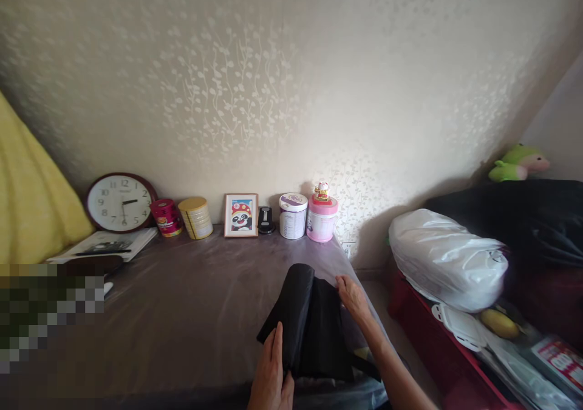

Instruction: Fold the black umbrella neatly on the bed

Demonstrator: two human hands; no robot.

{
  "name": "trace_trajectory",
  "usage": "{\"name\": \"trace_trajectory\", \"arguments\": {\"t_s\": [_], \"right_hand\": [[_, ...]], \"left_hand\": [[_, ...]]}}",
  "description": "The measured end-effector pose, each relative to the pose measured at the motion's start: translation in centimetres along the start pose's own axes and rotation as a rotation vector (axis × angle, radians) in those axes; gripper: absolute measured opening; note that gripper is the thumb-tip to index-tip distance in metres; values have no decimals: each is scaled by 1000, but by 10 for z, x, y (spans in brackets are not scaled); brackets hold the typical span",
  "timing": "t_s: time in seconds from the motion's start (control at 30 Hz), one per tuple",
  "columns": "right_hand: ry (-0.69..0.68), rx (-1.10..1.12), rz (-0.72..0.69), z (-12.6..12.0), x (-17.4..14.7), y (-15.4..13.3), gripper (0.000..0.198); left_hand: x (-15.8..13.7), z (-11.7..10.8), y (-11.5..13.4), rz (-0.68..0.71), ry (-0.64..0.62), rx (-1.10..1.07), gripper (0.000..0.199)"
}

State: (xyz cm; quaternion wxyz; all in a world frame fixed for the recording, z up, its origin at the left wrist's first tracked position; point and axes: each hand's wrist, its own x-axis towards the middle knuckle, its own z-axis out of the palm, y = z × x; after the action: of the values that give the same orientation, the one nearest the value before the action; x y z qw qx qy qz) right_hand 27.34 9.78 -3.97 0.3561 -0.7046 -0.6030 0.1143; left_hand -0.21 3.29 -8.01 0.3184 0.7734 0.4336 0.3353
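A black fabric piece (325, 331), partly rolled or folded into a thick fold on its left side, lies near the front right of the table. A strap-like strip sticks out at its lower right; whether it is a bag I cannot tell. My left hand (272, 367) grips the near left part of the fold, fingers along its side and thumb at the lower edge. At the upper right edge of the fabric, my right hand (353, 297) is closed in a pinch, with its fingertips partly hidden.
A grey-brown covered table (182, 319) bears a wall clock (121, 202), a red can (166, 218), a yellow-lidded can (195, 218), a panda picture (241, 215), a black device (265, 220) and two tubs (293, 217) along the wall. Right stands a red box (423, 331) under a white plastic bag (446, 258).
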Motion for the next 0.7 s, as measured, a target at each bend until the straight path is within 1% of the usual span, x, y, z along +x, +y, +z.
{"name": "trace_trajectory", "arguments": {"t_s": [0.07,0.13,0.23,0.37,0.4,0.43,0.5,0.57,0.63,0.7], "right_hand": [[23,-108,125,3,-7,-5,29],[11,-207,201,6,-13,-12,27],[-14,-319,254,3,-21,-19,22],[-5,-412,264,-5,-27,-30,26],[8,-434,229,-6,-27,-35,27],[20,-455,165,-6,-25,-39,29],[17,-477,-24,-5,-23,-48,32],[-43,-459,-187,-2,-24,-56,33],[-122,-412,-247,0,-35,-61,33],[-188,-366,-263,-1,-58,-67,33]], "left_hand": [[0,-2,-1,23,-20,-14,72],[1,-4,-1,41,-28,-23,71],[1,-6,-1,9,-52,-38,71],[3,-6,-2,-34,-85,-26,71],[3,-6,-1,-35,-85,-17,72],[3,-6,-1,-37,-83,-8,72],[4,-5,0,-32,-83,11,72],[4,-5,1,-20,-77,31,72],[4,-4,3,-18,-71,53,71],[5,-3,4,-23,-68,77,71]]}}
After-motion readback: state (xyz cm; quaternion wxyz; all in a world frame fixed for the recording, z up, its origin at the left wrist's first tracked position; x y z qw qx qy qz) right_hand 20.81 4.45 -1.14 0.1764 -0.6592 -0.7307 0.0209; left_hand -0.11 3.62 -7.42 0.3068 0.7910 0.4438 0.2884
